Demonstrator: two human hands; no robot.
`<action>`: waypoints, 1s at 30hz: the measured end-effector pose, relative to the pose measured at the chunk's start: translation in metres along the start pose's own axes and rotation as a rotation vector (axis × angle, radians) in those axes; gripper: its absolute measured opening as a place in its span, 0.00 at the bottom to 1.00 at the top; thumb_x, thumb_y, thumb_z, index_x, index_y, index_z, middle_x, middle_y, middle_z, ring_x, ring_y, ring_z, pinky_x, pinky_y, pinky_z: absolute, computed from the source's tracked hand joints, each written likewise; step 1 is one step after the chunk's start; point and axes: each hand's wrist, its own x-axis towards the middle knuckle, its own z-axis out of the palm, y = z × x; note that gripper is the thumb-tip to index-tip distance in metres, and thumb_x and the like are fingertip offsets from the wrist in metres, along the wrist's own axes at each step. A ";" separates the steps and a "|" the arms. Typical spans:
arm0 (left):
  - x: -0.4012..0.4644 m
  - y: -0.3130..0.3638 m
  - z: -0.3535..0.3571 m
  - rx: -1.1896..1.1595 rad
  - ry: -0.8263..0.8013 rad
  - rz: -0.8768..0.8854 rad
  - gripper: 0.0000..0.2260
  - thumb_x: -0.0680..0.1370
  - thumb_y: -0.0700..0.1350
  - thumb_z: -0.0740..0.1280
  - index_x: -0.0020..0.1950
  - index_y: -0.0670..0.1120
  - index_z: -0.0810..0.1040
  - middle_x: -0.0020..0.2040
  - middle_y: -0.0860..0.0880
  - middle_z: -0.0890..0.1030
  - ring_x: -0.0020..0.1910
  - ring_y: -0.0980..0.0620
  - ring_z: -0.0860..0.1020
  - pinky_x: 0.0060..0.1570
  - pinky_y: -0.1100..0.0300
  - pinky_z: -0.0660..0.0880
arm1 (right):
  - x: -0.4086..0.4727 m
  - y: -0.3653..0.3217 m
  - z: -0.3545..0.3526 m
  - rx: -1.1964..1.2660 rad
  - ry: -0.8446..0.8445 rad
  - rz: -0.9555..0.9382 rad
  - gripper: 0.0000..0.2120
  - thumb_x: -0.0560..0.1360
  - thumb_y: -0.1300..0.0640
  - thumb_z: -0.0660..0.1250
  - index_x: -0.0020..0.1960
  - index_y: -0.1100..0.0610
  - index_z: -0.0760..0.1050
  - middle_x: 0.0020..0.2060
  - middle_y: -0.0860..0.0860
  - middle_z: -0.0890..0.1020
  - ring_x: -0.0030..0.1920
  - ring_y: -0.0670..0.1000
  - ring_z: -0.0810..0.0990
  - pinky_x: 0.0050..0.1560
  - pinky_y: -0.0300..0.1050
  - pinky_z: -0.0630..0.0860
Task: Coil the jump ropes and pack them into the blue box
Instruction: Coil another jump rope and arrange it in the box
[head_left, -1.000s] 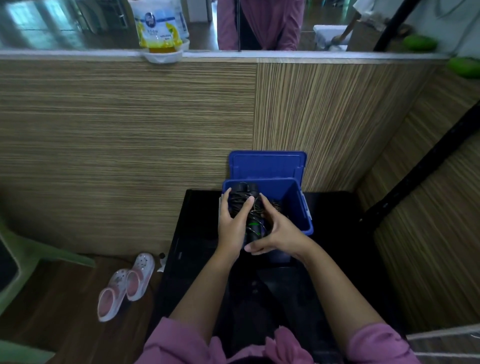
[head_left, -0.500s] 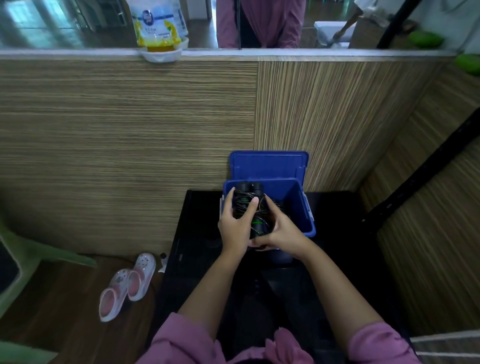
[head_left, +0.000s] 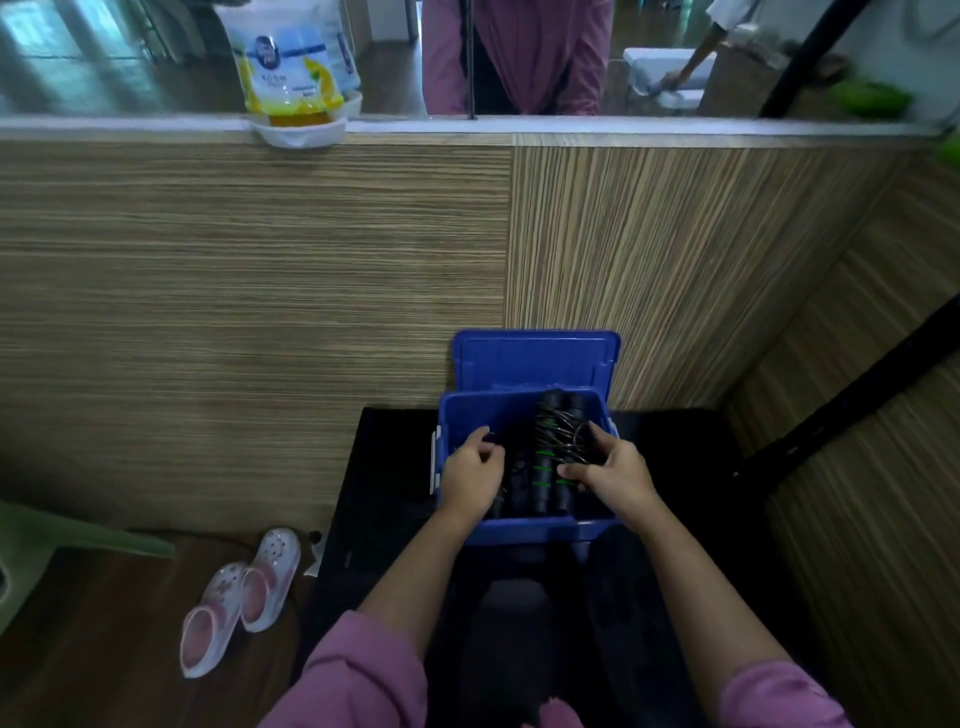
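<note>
Both hands have dropped lower into the blue box than half a second ago, when they held the coiled jump rope together just above its near rim. The bundle now lies inside the box, right of middle, its two black handles with green bands side by side and pointing from near to far, the thin cord wound round them. The right hand grips the bundle from its right side, fingers curled over the cord and thumb against the handles. The left hand has come off the bundle and moved to the left part of the box; its fingers are curled, and whether they hold anything cannot be told. Dark shapes lie low in the box between the two hands, too dim to make out.

The box stands on the black counter as before, its blue lid upright behind it against the wood-grain wall. A pair of pink clogs lies on the floor to the left, unmoved. Pink sleeves show at the near edge
</note>
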 end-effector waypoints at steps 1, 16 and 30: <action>0.006 -0.004 -0.001 0.095 0.001 0.026 0.19 0.81 0.45 0.62 0.72 0.47 0.69 0.59 0.48 0.79 0.57 0.47 0.78 0.56 0.58 0.72 | 0.006 0.002 0.000 -0.019 0.023 0.028 0.30 0.65 0.66 0.77 0.63 0.49 0.74 0.44 0.47 0.83 0.45 0.50 0.83 0.49 0.50 0.80; 0.048 -0.032 0.022 0.538 -0.137 0.116 0.26 0.79 0.44 0.63 0.76 0.49 0.60 0.78 0.47 0.54 0.76 0.40 0.52 0.71 0.49 0.59 | 0.043 0.017 0.031 -0.378 -0.137 0.025 0.32 0.68 0.62 0.74 0.70 0.56 0.68 0.57 0.54 0.81 0.50 0.44 0.74 0.47 0.29 0.67; 0.037 -0.022 0.029 0.714 -0.074 -0.020 0.24 0.77 0.43 0.61 0.71 0.38 0.61 0.72 0.42 0.60 0.62 0.40 0.69 0.58 0.52 0.72 | 0.042 0.022 0.039 -0.505 -0.209 0.023 0.34 0.70 0.60 0.73 0.73 0.61 0.63 0.65 0.57 0.74 0.66 0.54 0.72 0.57 0.32 0.65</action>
